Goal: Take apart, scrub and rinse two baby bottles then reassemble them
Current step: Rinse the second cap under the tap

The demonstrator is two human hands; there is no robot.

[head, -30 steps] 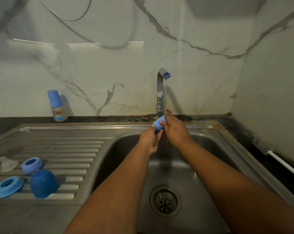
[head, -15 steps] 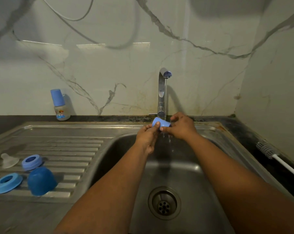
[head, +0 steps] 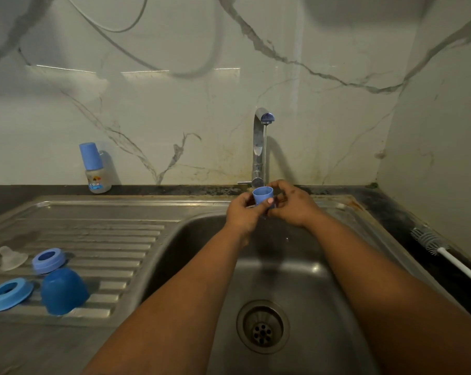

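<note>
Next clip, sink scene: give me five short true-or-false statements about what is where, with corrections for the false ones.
1. Both hands hold a small blue cap under the faucet. True.
2. The bottle brush lies in the sink basin. False: it rests on the counter at the right.
3. A capped bottle stands against the back wall. True.
4. The dark blue dome cap sits on the drainboard. True.
5. The clear nipple is in the left hand. False: it lies on the drainboard.

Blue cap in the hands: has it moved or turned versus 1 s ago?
Yes. The blue cap stays below the tap but has turned: from lying tilted between the fingers to open end up.
</note>
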